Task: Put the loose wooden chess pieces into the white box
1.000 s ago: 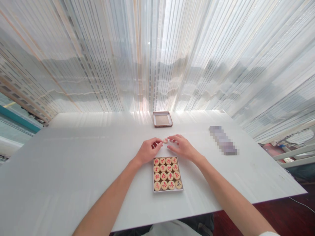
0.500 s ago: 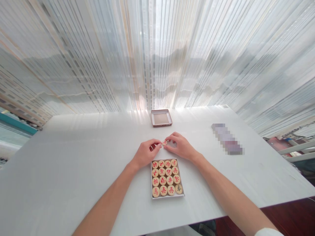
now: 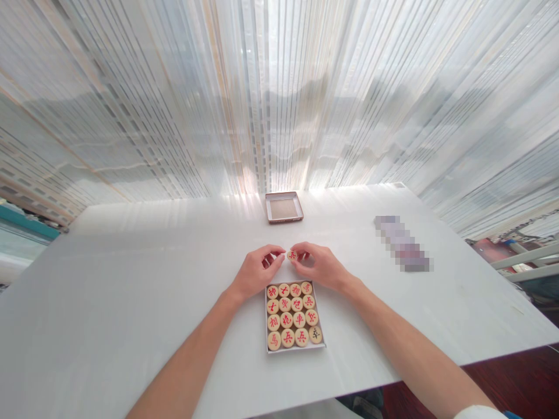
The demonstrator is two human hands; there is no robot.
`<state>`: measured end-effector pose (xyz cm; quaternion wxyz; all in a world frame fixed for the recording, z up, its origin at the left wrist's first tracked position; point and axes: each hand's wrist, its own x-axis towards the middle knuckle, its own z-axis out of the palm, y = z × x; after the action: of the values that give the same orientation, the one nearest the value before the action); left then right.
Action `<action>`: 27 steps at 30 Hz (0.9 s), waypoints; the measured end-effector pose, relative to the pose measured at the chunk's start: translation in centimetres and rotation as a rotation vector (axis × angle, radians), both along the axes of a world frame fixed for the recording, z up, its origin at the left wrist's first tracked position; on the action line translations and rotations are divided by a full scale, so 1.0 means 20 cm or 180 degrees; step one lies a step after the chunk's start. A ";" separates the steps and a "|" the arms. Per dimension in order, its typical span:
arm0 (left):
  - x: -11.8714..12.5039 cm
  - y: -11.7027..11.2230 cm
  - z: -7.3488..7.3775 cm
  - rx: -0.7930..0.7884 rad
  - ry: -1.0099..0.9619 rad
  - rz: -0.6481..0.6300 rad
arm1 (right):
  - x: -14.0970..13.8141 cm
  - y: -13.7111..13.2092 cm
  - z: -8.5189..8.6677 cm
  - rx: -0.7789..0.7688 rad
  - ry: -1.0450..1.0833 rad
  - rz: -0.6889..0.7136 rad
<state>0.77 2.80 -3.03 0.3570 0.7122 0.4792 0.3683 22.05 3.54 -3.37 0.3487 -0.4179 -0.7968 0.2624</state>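
Observation:
Just beyond the box, my right hand (image 3: 321,265) pinches a round Chinese chess piece (image 3: 292,255) between thumb and fingers, its red character facing up. My left hand (image 3: 257,272) is curled close to the piece's left side, thumb and fingertips slightly apart and a narrow gap between them and the piece. Below both hands lies a shallow open box (image 3: 297,351) filled with rows of round wooden Chinese chess pieces. Most carry red characters; the piece in the near right corner (image 3: 315,334) has a dark one.
A brown-edged box lid (image 3: 284,220) lies inside up at the back of the white table (image 3: 152,279). To the right is a flat blurred-out object (image 3: 404,244). A striped sheer curtain (image 3: 279,116) hangs behind the table. At far right stands a white rail (image 3: 524,256).
My left fingertips have come away from the chess piece, which is now in my right hand alone. The piece's character has turned more upright. The view has shifted slightly.

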 end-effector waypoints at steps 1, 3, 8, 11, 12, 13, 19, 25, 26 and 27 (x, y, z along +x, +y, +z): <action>0.00 0.00 0.00 -0.0006 -0.0005 -0.0002 | 0.00 0.00 0.00 -0.0012 0.0025 0.0013; 0.00 0.00 -0.01 -0.0032 -0.0024 -0.0015 | -0.01 -0.01 -0.01 -0.0015 0.0080 0.0035; 0.00 0.00 -0.02 -0.0192 -0.0116 -0.0108 | -0.02 -0.01 -0.01 0.0040 0.0206 0.0095; -0.01 0.00 -0.02 -0.0218 -0.0132 -0.0156 | -0.03 -0.01 -0.01 -0.0007 0.0267 0.0120; -0.01 0.00 -0.02 -0.0214 -0.0135 -0.0158 | -0.02 -0.01 -0.01 -0.0037 0.0280 0.0131; -0.01 0.00 -0.02 -0.0211 -0.0137 -0.0159 | -0.02 -0.01 -0.01 -0.0069 0.0291 0.0142; -0.01 0.00 -0.01 -0.0239 -0.0174 -0.0149 | -0.02 -0.01 -0.02 -0.0136 0.0314 0.0122; -0.01 0.00 0.00 -0.0234 -0.0195 -0.0156 | -0.02 -0.02 0.00 -0.0173 0.0382 0.0156; -0.01 0.00 0.00 -0.0232 -0.0190 -0.0151 | -0.02 -0.02 0.00 -0.0192 0.0384 0.0153; -0.01 0.00 0.00 -0.0231 -0.0185 -0.0146 | -0.02 -0.02 0.01 -0.0209 0.0388 0.0152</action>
<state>0.64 2.77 -3.03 0.4046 0.6986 0.4653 0.3630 21.68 3.12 -3.20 0.3763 -0.3932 -0.7748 0.3216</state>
